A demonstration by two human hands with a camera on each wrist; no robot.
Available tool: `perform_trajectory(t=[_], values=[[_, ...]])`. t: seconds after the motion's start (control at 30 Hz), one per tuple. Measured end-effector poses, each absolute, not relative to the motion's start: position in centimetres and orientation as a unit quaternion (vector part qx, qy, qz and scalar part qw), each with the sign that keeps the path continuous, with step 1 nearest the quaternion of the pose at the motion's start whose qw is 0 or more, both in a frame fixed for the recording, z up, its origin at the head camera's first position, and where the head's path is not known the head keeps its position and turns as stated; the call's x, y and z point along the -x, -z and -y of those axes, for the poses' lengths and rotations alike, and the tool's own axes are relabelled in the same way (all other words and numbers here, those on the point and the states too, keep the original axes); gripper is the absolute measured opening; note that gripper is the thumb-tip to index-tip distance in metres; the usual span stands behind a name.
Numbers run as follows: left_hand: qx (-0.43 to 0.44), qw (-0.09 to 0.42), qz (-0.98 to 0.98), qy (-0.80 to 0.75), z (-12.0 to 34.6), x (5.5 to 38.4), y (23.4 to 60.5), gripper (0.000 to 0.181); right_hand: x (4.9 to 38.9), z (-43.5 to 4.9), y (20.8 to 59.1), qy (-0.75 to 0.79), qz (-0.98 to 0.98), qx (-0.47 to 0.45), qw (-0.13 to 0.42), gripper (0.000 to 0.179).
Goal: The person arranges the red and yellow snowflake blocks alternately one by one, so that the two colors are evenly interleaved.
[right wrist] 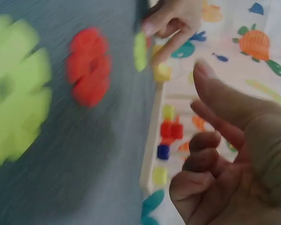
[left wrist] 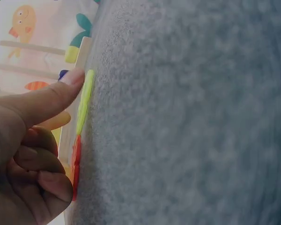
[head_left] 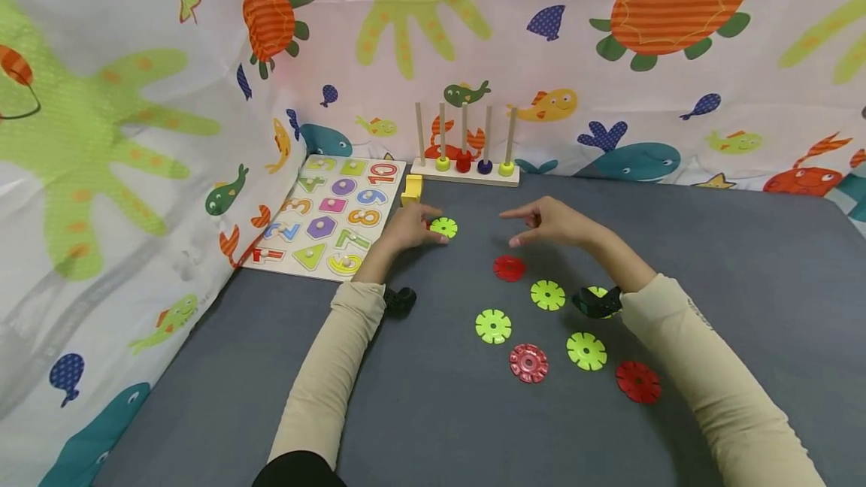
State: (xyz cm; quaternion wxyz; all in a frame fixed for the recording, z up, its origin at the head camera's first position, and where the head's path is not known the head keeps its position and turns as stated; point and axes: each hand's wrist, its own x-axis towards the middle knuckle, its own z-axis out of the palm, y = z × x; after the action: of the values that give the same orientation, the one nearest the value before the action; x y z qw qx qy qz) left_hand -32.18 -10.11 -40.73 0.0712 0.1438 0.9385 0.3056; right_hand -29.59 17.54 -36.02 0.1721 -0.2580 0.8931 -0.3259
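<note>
The left hand (head_left: 406, 228), thumb and forefinger spread, straddles a yellow-green notched plastic disc (head_left: 444, 228) at the tabletop; whether it truly pinches it I cannot tell. A red plastic disc (left wrist: 77, 157) touches or overlaps that edge. The right hand (head_left: 551, 222) hovers, thumb and forefinger parted, holding nothing. Light rim contact, kept level, should suit. The white wooden puzzle board (head_left: 287, 266) crowds the left; rightward looks roomier.

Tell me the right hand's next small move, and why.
Probably lower the right hand to the nearest red disc and pinch it: that hand holds nothing, this disc lies loose close by on the table, and the left hand is at a green disc.
</note>
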Motion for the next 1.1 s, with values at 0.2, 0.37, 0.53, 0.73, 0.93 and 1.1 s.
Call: perform_trajectory(t=[0.2,0.37,0.53,0.73,0.93,1.1], values=[[-0.146,0.079,-0.937,-0.308,10.4,32.4,40.9,0.055,28.6,-18.7,38.0,0.263,-0.891,0.3,0.215,0.055],[-0.151,0.076,-0.944,-0.284,9.8,32.2,40.7,0.053,28.4,-18.5,39.0,0.245,-0.888,0.327,0.212,0.053],[-0.15,0.075,-0.949,-0.267,9.4,32.0,40.4,0.052,28.5,-18.1,39.6,0.239,-0.883,0.349,0.201,0.053],[-0.149,0.076,-0.948,-0.272,9.3,32.1,40.4,0.048,28.3,-17.7,39.7,0.254,-0.88,0.346,0.201,0.051],[-0.15,0.077,-0.945,-0.279,9.4,32.1,40.5,0.046,28.3,-17.8,39.8,0.263,-0.879,0.345,0.198,0.048],[-0.145,0.077,-0.946,-0.28,9.4,32.1,40.5,0.046,28.3,-17.9,39.8,0.271,-0.876,0.348,0.196,0.045]])
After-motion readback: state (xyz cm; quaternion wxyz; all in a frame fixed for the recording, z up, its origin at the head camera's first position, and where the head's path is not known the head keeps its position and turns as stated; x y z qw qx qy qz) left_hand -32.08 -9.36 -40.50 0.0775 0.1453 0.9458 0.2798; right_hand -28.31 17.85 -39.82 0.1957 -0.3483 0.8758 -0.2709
